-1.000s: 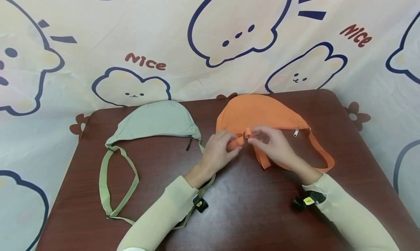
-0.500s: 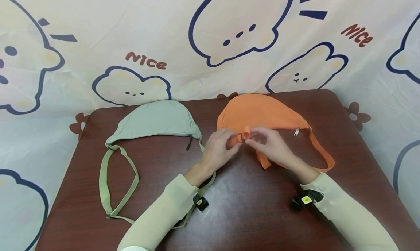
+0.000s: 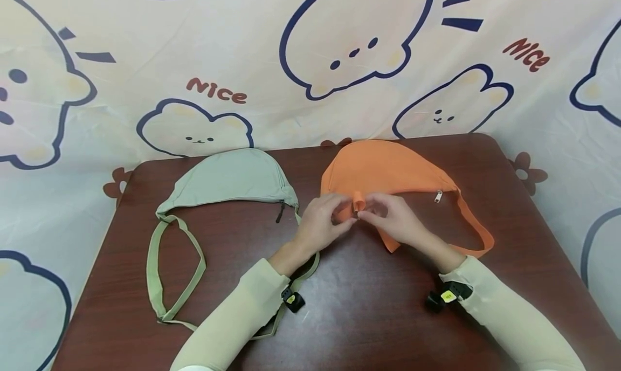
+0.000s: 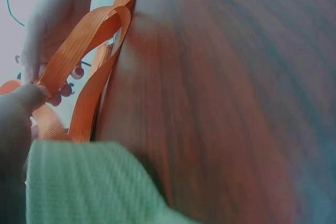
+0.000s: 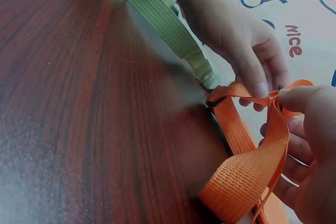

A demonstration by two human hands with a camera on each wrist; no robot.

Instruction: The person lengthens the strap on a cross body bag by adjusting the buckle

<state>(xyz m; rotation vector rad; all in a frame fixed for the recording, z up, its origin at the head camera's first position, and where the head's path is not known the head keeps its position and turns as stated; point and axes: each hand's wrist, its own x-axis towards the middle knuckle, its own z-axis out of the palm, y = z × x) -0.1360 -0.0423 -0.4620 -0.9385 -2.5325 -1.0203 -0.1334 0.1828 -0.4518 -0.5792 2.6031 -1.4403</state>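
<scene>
An orange waist bag lies on the table, its webbing strap lifted and looped at the front. My left hand pinches the strap between thumb and fingers. Just to its right, my right hand pinches the strap where it passes a small dark buckle, mostly hidden by the fingertips. A short curl of orange webbing sticks up between both hands. In the left wrist view, a wide loop of strap hangs beside the right hand.
A pale green waist bag lies on the left of the brown table. Its green strap loops toward the front and runs under the left forearm. A printed cloth hangs behind the table.
Both hands stay at the strap. The right hand has shifted slightly left and down, closer to the left hand, and the upright webbing curl has moved left with it. The bags lie still.
</scene>
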